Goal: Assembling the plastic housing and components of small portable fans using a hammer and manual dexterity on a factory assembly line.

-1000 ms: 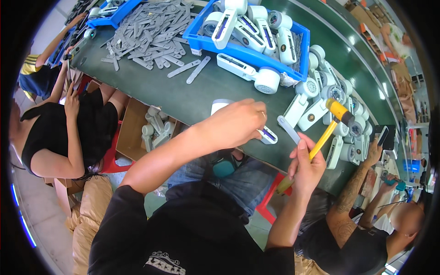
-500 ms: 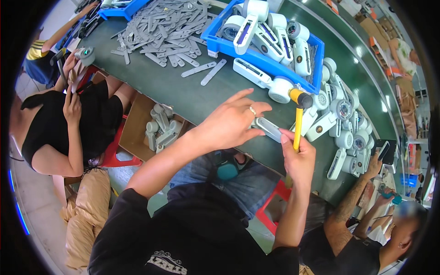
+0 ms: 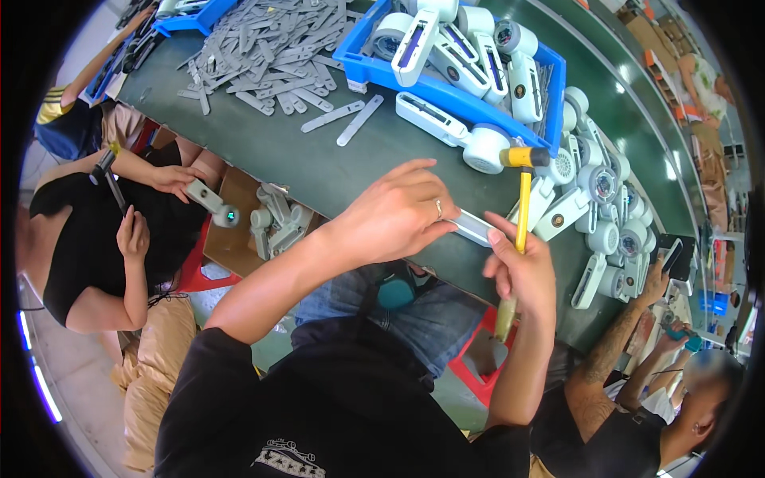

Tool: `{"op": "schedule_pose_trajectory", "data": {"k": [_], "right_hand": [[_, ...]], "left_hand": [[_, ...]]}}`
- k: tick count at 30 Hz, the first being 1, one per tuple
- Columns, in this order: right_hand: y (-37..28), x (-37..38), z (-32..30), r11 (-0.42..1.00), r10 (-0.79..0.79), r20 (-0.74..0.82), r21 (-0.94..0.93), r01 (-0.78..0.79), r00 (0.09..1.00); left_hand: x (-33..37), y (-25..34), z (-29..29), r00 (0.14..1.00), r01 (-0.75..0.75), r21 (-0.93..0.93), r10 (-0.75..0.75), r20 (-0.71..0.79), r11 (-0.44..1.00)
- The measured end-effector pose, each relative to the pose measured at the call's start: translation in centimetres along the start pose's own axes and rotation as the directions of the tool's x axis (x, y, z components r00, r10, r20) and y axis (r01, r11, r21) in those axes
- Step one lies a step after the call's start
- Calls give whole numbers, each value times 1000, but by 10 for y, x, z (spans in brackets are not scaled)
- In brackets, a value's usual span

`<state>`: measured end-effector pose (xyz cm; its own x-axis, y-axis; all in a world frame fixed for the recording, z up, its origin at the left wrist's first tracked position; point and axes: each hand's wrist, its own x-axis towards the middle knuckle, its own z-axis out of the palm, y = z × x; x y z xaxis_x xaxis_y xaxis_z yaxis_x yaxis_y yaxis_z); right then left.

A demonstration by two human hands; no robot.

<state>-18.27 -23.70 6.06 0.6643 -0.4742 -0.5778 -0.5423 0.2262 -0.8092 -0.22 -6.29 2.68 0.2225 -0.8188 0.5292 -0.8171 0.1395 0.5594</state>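
L hand (image 3: 410, 209) pinches white device (image 3: 472, 228) over near edge of dk green table (image 3: 287, 155); R hand (image 3: 522, 267) grips yellow hammer (image 3: 523, 207), thumb by device's other end. Grey strips (image 3: 271, 60) heaped back L, blue bin (image 3: 382, 72) w/ more devices (image 3: 527, 92) behind, co-workers (image 3: 72, 275) both sides.

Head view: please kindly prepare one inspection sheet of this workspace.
Surface: dark green table, partly covered.
Job's things: pale device between the hands; yellow-handled hammer.
Clutter: heaped grey strips; blue bin of white devices; more piled at right.
Hands: left hand at the pale device's end, grip unclear; right hand holds the hammer.
Cables: dark cord-like strands at left, nature unclear.
Surroundings: co-workers on both sides; cardboard box holding devices.
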Motion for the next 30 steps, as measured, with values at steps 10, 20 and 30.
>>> {"op": "schedule_pose_trajectory", "data": {"k": [10,20,30], "right_hand": [[18,1,8,956,16,3,292,-17,1000],[20,-8,18,929,37,-19,369,-28,999],[32,-98,21,957,-281,-212,6,289,936]], "left_hand": [[16,15,1,992,-121,167,116,40,979],[23,3,4,965,-188,85,168,201,979],[21,0,2,946,-234,100,203,253,967]]}}
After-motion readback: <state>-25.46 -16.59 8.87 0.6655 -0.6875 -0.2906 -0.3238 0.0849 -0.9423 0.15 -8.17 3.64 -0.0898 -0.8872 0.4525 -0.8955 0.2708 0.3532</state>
